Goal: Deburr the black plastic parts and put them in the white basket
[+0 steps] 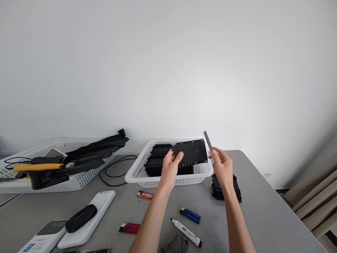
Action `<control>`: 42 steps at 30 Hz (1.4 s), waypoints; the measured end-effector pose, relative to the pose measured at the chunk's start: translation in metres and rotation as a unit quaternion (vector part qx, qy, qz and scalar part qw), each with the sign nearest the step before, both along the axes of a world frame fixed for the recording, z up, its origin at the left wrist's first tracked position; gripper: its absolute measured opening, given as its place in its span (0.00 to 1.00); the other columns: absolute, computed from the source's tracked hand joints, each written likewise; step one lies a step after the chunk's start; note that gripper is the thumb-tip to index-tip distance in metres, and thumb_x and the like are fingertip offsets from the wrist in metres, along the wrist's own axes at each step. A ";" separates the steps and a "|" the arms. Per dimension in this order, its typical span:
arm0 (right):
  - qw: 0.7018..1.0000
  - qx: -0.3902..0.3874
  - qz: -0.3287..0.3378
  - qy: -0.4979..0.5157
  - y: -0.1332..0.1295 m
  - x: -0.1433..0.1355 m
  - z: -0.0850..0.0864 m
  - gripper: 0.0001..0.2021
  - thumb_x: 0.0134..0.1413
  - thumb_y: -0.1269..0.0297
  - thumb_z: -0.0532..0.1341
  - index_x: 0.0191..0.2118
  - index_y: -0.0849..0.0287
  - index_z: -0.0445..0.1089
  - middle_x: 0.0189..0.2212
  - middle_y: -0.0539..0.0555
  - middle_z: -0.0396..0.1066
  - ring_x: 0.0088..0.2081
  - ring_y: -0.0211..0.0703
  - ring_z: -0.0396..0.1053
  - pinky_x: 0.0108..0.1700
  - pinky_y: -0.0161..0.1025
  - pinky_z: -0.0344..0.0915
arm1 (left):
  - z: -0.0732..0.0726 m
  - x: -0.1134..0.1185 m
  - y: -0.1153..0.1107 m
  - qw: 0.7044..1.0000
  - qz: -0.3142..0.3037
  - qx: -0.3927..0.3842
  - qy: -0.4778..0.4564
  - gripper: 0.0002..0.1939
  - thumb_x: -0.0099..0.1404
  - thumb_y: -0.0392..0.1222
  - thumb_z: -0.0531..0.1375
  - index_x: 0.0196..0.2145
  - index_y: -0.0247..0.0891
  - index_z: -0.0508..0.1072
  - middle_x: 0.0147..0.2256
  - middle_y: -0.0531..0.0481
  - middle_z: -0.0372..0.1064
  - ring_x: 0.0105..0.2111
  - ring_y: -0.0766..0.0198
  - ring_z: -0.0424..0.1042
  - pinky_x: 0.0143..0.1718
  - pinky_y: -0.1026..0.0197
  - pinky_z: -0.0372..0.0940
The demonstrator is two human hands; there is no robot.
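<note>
Left hand [170, 168] grips a black panel [194, 151], long axis sideways; right hand [222, 164] pinches a tilted grey strip [207, 140] beside the panel's right end.

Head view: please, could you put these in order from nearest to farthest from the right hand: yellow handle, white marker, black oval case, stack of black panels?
1. Stack of black panels: just below the right hand.
2. White marker: to the hand's left, nearer the camera.
3. Black oval case: further left.
4. Yellow handle: far left.

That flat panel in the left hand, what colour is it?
The panel is black, shown in the head view.
</note>
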State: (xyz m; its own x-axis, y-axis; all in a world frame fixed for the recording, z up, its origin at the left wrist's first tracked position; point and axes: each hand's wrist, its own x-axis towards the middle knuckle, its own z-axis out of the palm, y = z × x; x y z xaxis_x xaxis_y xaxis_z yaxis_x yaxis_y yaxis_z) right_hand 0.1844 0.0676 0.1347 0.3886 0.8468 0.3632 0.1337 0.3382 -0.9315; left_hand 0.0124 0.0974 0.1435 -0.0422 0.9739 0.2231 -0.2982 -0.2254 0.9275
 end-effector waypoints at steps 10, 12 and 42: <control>0.995 -0.039 0.020 -0.092 -0.004 -0.003 -0.001 0.32 0.58 0.35 0.53 0.18 0.57 0.52 0.15 0.47 0.50 0.20 0.34 0.46 0.23 0.34 0.44 | -0.008 0.000 0.003 0.998 -0.012 0.058 -0.022 0.22 0.58 0.45 0.63 0.50 0.42 0.67 0.55 0.44 0.68 0.59 0.51 0.64 0.60 0.51 0.57; 0.987 -0.039 -0.025 -0.151 -0.002 -0.003 -0.002 0.32 0.54 0.34 0.57 0.18 0.57 0.48 0.16 0.46 0.46 0.21 0.34 0.44 0.24 0.34 0.42 | -0.007 0.001 0.002 0.998 -0.024 0.057 -0.032 0.22 0.56 0.40 0.62 0.49 0.42 0.65 0.54 0.46 0.69 0.57 0.53 0.65 0.59 0.51 0.58; 0.946 0.002 -0.112 -0.303 0.003 -0.004 -0.010 0.34 0.50 0.31 0.58 0.17 0.57 0.50 0.13 0.45 0.49 0.21 0.34 0.40 0.25 0.34 0.44 | -0.011 -0.003 0.002 0.996 -0.047 0.076 0.028 0.23 0.60 0.56 0.64 0.47 0.42 0.65 0.49 0.45 0.71 0.55 0.53 0.67 0.60 0.51 0.57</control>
